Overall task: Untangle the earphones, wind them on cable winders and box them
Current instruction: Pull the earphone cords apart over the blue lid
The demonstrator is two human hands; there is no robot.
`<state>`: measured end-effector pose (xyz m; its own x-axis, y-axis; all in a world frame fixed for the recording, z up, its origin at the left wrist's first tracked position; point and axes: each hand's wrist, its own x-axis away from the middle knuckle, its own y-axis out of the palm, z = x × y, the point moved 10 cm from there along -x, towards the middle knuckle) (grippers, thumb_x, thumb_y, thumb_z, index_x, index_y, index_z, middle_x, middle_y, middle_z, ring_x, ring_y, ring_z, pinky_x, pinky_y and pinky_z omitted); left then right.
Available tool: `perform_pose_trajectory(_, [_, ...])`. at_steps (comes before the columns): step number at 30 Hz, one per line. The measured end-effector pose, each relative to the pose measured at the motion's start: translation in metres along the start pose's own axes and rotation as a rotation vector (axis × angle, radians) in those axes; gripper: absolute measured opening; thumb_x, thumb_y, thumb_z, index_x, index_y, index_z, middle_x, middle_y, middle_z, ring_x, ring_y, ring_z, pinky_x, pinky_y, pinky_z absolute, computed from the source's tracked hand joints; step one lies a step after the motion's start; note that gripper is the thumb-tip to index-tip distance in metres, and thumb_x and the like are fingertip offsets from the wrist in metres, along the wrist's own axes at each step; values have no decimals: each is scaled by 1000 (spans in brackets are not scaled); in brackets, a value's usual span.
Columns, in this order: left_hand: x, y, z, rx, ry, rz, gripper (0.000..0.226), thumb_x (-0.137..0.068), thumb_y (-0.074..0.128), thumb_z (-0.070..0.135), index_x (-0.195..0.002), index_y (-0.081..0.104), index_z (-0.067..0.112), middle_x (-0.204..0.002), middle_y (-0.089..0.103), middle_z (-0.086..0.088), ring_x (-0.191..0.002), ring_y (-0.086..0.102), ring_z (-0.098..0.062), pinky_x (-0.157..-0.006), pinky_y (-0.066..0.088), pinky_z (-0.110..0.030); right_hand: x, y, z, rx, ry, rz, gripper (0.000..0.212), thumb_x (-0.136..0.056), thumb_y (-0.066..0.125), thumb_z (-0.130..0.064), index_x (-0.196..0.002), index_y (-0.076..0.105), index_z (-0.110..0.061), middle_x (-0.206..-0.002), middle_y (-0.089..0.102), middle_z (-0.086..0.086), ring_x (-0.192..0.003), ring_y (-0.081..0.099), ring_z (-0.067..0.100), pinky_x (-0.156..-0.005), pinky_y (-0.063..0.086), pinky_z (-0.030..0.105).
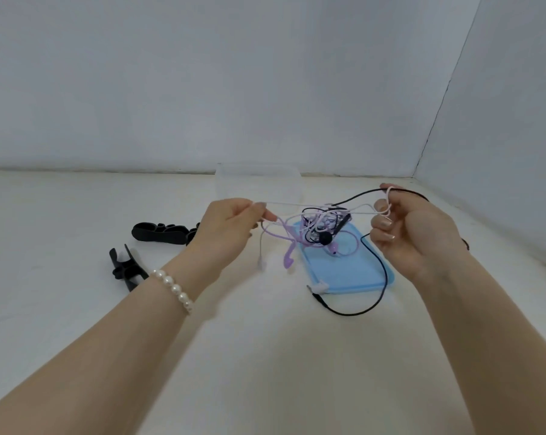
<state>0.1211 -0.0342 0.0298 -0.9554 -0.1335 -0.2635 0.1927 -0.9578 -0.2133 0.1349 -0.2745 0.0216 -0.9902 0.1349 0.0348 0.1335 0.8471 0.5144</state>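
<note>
A knot of white, purple and black earphone cables (323, 226) hangs between my hands above a light blue lid (353, 271). My left hand (230, 233) pinches a white cable and purple strands at the knot's left. My right hand (413, 233) holds white and black cable loops curled round its fingers at the right. A white plug (319, 288) and a black plug (320, 300) lie at the lid's near edge, with black cable looping on the table. Two black cable winders (163, 233) (127, 268) lie to the left.
A clear plastic box (259, 183) stands at the back of the white table (265, 356), against the wall. Walls close the far side and the right side. A pearl bracelet (174, 288) is on my left wrist.
</note>
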Motion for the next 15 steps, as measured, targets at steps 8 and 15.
perform_pose_trajectory(8, [8, 14, -33, 124, -367, -61, 58, -92, 34, 59, -52, 40, 17, -52, 60, -2, -49, 56, -17, -61, 42, -26, 3, 10, -5, -64, -48, -59, 13, -94, 50, -17, -82, 55, -15, -59, 55, 0, -43, 47, 13, -41, 36, 17])
perform_pose_trajectory(15, [5, 14, -32, 350, -351, -79, 39, -95, 47, 39, -65, 55, 15, -67, 58, -2, -61, 53, -14, -66, 41, -27, 6, 18, 11, -7, 79, -142, 42, -98, 37, -39, -65, 46, -14, -64, 67, 9, -54, 66, 21, -48, 50, 20])
